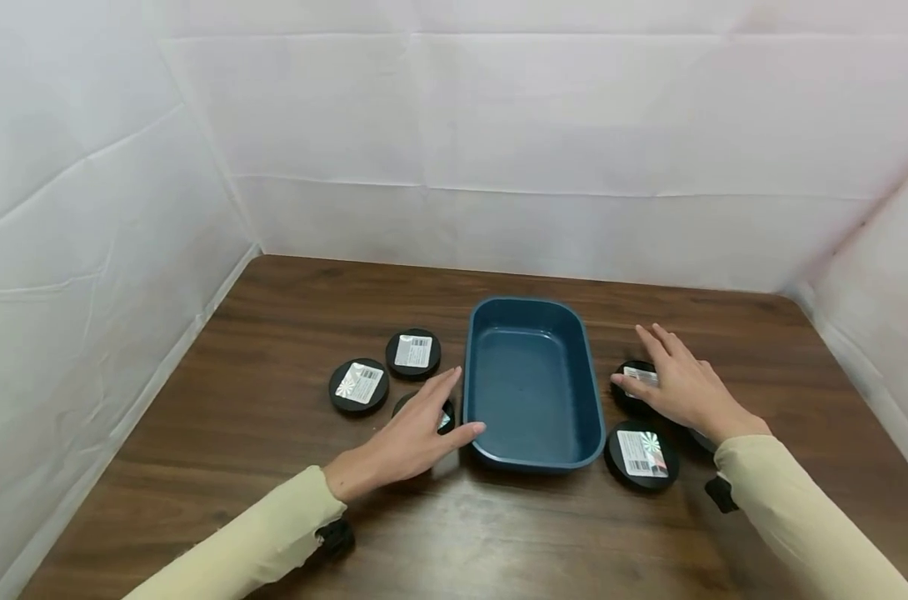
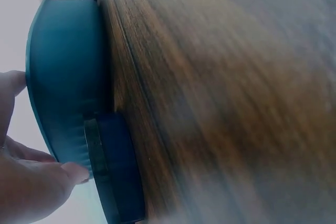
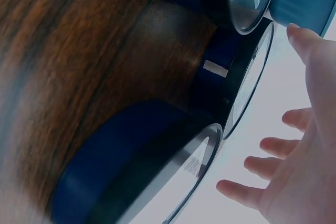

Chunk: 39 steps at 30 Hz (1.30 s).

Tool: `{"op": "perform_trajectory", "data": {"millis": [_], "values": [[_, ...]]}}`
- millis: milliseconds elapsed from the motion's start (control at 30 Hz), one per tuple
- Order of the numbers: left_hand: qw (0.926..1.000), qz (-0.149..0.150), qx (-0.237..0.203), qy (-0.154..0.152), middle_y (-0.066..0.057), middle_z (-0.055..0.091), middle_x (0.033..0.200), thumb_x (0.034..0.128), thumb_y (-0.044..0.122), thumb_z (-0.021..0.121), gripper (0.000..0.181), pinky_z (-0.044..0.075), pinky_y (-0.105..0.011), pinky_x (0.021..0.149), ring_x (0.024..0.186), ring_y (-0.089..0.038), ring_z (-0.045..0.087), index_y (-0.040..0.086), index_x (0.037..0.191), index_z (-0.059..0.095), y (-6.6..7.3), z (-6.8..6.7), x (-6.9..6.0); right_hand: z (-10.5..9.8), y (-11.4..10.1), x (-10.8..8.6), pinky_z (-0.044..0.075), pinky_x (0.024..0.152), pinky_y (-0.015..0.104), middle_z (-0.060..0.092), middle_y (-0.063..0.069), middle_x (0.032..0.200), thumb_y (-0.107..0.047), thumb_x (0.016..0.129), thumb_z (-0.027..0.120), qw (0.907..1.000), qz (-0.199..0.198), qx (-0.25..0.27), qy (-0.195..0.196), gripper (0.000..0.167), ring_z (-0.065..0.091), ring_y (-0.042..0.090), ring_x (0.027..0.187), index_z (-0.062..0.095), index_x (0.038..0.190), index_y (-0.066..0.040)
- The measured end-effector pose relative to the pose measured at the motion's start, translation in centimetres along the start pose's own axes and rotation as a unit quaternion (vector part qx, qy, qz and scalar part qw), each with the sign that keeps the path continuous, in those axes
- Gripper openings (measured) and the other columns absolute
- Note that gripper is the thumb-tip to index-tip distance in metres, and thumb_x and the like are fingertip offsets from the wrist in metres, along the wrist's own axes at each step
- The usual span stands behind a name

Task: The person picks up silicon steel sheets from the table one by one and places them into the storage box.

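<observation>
Both hands out over the middle of the frame, one on each side of a dark blue, rounded-rectangular plastic tray (image 1: 532, 392) lying at centre right. Left hand (image 1: 416, 433): fingers nearly straight, thumb spread, nothing held; thumb tip above the tray's lower left rim, contact impossible to tell. Right hand (image 1: 682, 385): fingers loosely spread, nothing held.

Beneath the left hand, a round black-topped disc with a pale label (image 1: 446, 419), partly covered; two similar discs, the upper one (image 1: 413, 353) and the left one (image 1: 359, 386), sat left of centre. Beneath the right hand's thumb and fingers, a labelled disc (image 1: 640, 375); below it, the near right disc (image 1: 641, 454) just beside the tray's lower right corner; a further disc (image 1: 700, 439) was mostly hidden by the right wrist. Wrist views showed dark blue sides on the discs.

Step in hand was judged a reach or a let-go, with no grip present. Taking a covered disc would have called for lowering the hand and closing thumb and fingers on its rim, clear of its neighbours.

Edges: tray walls stood close to the discs on both sides, so sideways room there looked tight. The brown wood-grain table (image 1: 469, 542) offered more room at bottom centre; its far edge met white sheeting (image 1: 536, 150) across the upper frame
</observation>
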<state>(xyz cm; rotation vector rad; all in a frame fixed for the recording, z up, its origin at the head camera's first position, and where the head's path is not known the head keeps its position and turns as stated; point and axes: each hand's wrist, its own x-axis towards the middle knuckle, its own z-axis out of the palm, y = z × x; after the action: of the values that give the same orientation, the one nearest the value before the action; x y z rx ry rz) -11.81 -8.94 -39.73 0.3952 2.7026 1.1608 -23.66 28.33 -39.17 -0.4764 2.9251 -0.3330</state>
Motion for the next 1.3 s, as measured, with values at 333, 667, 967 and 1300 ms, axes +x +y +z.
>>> {"op": "perform_trajectory", "data": {"millis": [333, 667, 967, 1300], "values": [[0.9992, 0.009, -0.026, -0.028, -0.009, 0.025, 0.167, 0.0991, 0.05, 0.058, 0.084, 0.034, -0.052, 0.119, 0.151, -0.029, 0.033, 0.014, 0.162, 0.016, 0.8, 0.6, 1.0, 0.3, 1.2, -0.9, 0.027, 0.103, 0.08, 0.015, 0.033, 0.162, -0.069, 0.095, 0.048, 0.9999, 0.0, -0.014, -0.008, 0.099, 0.026, 0.058, 0.142, 0.016, 0.16, -0.002], [0.9946, 0.059, -0.048, -0.07, -0.009, 0.027, 0.166, 0.102, 0.045, 0.056, 0.077, 0.039, -0.047, 0.117, 0.148, -0.027, 0.039, 0.016, 0.162, 0.018, 1.7, 1.7, 2.5, 0.2, 3.1, -3.2, 0.036, 0.097, 0.077, 0.025, 0.037, 0.155, -0.069, 0.097, 0.046, 0.9991, 0.029, -0.024, -0.021, 0.095, 0.033, 0.062, 0.135, 0.027, 0.156, 0.003], [0.9917, 0.046, -0.099, -0.068, -0.009, 0.024, 0.167, 0.102, 0.042, 0.057, 0.077, 0.045, -0.04, 0.112, 0.141, -0.023, 0.049, 0.016, 0.162, 0.016, 1.8, 2.0, 2.2, 0.1, 2.4, -3.8, 0.044, 0.09, 0.073, 0.038, 0.035, 0.148, -0.068, 0.092, 0.056, 0.9991, 0.012, -0.041, -0.007, 0.094, 0.042, 0.058, 0.13, 0.039, 0.15, 0.003], [0.9917, 0.041, -0.104, -0.064, -0.009, 0.025, 0.166, 0.1019, 0.04, 0.058, 0.077, 0.04, -0.046, 0.116, 0.149, -0.025, 0.036, 0.017, 0.162, 0.016, 1.9, 1.8, 1.7, -0.3, 2.0, -3.9, 0.044, 0.094, 0.072, 0.042, 0.038, 0.144, -0.055, 0.087, 0.071, 0.9992, 0.009, -0.036, -0.012, 0.091, 0.046, 0.059, 0.126, 0.042, 0.148, 0.005]]}}
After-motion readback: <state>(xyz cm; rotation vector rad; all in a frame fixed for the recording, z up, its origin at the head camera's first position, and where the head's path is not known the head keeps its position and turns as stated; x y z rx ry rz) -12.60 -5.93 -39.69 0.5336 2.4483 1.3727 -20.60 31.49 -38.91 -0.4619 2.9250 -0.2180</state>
